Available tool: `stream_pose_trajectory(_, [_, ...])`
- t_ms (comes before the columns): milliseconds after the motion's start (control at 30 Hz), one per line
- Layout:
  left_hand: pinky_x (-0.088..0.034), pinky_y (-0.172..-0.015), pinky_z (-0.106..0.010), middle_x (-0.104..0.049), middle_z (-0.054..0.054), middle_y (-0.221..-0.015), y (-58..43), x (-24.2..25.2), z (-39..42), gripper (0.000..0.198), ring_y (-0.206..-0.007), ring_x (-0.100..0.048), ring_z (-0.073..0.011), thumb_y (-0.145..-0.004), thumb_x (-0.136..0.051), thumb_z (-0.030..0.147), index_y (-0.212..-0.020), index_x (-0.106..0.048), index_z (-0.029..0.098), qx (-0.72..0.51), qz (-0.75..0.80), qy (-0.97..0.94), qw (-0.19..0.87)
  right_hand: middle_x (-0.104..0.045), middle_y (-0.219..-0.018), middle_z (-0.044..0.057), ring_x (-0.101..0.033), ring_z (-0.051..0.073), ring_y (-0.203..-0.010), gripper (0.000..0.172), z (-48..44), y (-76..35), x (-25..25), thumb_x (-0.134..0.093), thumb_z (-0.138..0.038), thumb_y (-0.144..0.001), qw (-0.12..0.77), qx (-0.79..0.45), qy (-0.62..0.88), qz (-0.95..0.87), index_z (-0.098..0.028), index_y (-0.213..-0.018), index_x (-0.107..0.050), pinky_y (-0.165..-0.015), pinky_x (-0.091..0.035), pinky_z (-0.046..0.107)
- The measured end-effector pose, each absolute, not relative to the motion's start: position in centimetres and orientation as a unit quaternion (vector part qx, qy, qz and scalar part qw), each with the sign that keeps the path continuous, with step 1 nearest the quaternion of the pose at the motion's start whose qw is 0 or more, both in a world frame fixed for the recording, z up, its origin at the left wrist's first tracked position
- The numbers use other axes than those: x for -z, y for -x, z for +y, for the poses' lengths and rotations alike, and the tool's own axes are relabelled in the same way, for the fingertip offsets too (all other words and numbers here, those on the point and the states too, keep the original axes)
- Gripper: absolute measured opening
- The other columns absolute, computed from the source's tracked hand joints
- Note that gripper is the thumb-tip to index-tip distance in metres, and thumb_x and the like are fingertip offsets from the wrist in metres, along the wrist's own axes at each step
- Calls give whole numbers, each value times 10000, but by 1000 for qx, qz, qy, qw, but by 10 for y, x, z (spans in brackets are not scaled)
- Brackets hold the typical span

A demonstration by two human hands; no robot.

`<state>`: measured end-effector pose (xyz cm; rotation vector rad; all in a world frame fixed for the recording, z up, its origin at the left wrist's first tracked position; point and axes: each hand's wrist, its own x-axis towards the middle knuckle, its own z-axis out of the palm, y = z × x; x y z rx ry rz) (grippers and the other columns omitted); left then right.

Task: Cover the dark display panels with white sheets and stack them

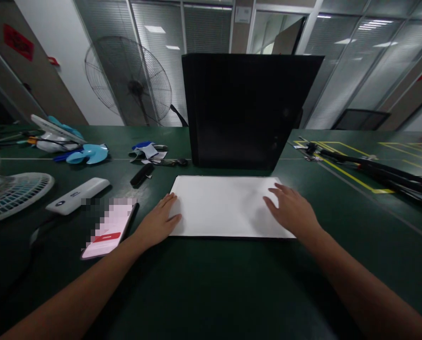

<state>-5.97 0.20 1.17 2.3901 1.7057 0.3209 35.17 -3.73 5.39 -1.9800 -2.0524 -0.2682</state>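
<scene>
A flat white board [221, 206] with a dark edge lies on the dark green tabletop [218, 288] in front of me. My left hand [161, 215] rests at its left side, fingers and thumb apart over the border. Over the right side is my right hand [291, 208], fingers spread and slightly bent; whether it touches the surface I cannot tell. Neither hand grips anything. Just behind the board stands a large black box-like panel [246, 111], upright on the table.
Left of the board are a phone [113, 226], a white power bank [78, 196], a black stick-like item [142, 175], a white fan grille [22, 193] and light-blue fan blades [88, 154]. Black poles [374, 167] lie at the right near yellow tape lines. A large standing fan [134, 87] is beyond the table.
</scene>
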Motion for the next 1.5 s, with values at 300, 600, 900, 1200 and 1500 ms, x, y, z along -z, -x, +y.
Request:
stream_pose_trajectory(300, [-272, -1244, -493, -239, -146, -1673, 59, -15, -2, 654, -1541, -239, -295, -958, -374, 351, -1557, -359, 88, -107, 566, -813, 85, -736, -1095, 159, -702, 308, -964, 502, -18, -414, -47, -400, -492, -986, 34, 38, 782, -621, -191, -1214, -731, -829, -526, 430])
stream_pose_trajectory(600, [-298, -1224, -528, -302, -135, -1649, 61, -12, -1, 610, -1531, -261, -313, -1006, -355, 446, -1527, -441, 141, -135, 549, -821, 78, -685, -1253, 177, -678, 312, -1051, 549, -24, -384, -43, -364, -494, -1001, 31, 32, 733, -679, -142, -1264, -692, -899, -521, 464])
stream_pose_trajectory(900, [-319, -1208, -551, -294, -160, -1650, 58, -13, -2, 681, -1522, -282, -344, -996, -393, 543, -1537, -414, 130, -121, 558, -817, 75, -240, -1670, 133, -187, 308, -1542, 830, -35, -358, -41, -573, -661, -903, 128, -47, 540, -831, -220, -1577, -374, -1228, -234, 539])
stream_pose_trajectory(1200, [-272, -1234, -529, -265, -180, -1655, 55, -15, -4, 698, -1543, -228, -320, -1008, -328, 506, -1560, -358, 80, -99, 557, -822, 65, -319, -1643, 104, -243, 322, -1524, 785, -51, -320, -48, -674, -641, -854, 104, -147, 412, -893, -289, -1525, -469, -1212, -232, 603])
stream_pose_trajectory(1500, [-307, -1221, -525, -302, -160, -1649, 57, -15, 0, 687, -1526, -285, -323, -983, -387, 506, -1540, -398, 105, -117, 566, -812, 84, -725, -1051, 73, -667, 178, -937, 270, -60, -312, -49, -581, -297, -984, 165, 62, 232, -957, -191, -1212, -678, -829, -548, 367])
